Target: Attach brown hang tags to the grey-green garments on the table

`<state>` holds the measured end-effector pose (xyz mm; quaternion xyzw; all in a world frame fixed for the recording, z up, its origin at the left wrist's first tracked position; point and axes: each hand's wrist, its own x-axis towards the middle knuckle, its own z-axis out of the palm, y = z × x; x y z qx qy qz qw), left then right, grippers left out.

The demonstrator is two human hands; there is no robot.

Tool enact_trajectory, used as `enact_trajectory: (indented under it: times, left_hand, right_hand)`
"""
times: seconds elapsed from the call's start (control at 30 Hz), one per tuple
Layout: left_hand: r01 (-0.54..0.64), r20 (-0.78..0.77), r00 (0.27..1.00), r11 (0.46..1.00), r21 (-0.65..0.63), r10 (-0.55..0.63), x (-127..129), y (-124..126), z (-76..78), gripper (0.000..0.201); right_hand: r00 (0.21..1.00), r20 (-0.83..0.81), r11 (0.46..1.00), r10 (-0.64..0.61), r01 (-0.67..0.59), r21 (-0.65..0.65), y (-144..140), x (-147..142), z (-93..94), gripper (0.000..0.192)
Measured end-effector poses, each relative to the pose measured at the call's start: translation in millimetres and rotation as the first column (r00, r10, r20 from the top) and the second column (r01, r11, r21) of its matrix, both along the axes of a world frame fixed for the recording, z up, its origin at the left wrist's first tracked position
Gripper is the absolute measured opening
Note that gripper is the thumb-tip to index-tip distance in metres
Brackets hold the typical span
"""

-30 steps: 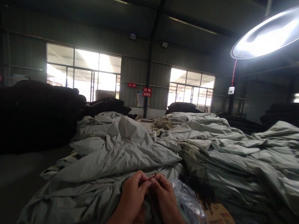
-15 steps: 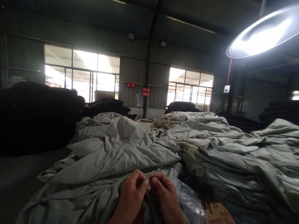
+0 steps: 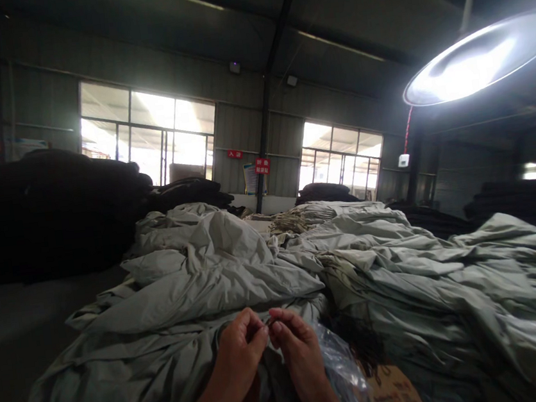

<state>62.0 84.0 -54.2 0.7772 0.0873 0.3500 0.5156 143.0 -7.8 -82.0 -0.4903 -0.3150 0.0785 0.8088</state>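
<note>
My left hand and my right hand meet fingertip to fingertip low in the middle of the view. Both pinch something very small and thin between thumb and forefinger; it is too small to identify. The hands hover just above a large heap of pale grey-green cloth that spreads ahead and to the right. A crumpled clear plastic bag lies right beside my right hand.
A brown cardboard box sits at the bottom right by the plastic. Dark fabric piles stand at the left and far right. Bright windows line the far wall, and a big lit lamp hangs at upper right.
The hands stay together in almost the same spot, shifting only slightly lower and right; the fingers keep working at the tiny item between them.
</note>
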Motion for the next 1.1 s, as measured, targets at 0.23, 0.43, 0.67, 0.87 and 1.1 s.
enact_trajectory:
  times: [0.23,0.43,0.67,0.87,1.1]
  left_hand:
    - [-0.002,-0.018,1.000,1.000,0.018,0.003,1.9,1.7,0.2,0.014]
    - [-0.152,0.067,0.987,0.977,0.152,0.143,-7.0,-4.2,8.5,0.017]
    - [0.120,-0.200,0.961,0.943,-0.309,-0.188,-0.4,-11.6,4.6,0.048]
    - [-0.046,-0.295,0.954,0.998,0.031,0.054,-5.8,0.4,16.0,0.018]
    - [-0.036,-0.343,0.900,0.829,0.557,0.270,-26.4,0.8,30.8,0.025]
  right_hand:
    - [0.995,0.086,0.998,-0.051,0.055,-0.044,0.3,4.7,-0.5,0.019]
    - [0.934,0.220,0.959,-0.280,0.264,0.100,-8.3,8.0,9.9,0.019]
    - [0.903,0.388,0.983,-0.184,0.167,0.075,-7.6,-2.8,12.3,0.021]
    - [0.903,0.423,0.995,-0.080,0.096,-0.017,-2.5,-3.9,5.5,0.018]
    - [0.948,0.276,0.987,0.156,-0.138,-0.082,3.8,-9.4,-0.1,0.026]
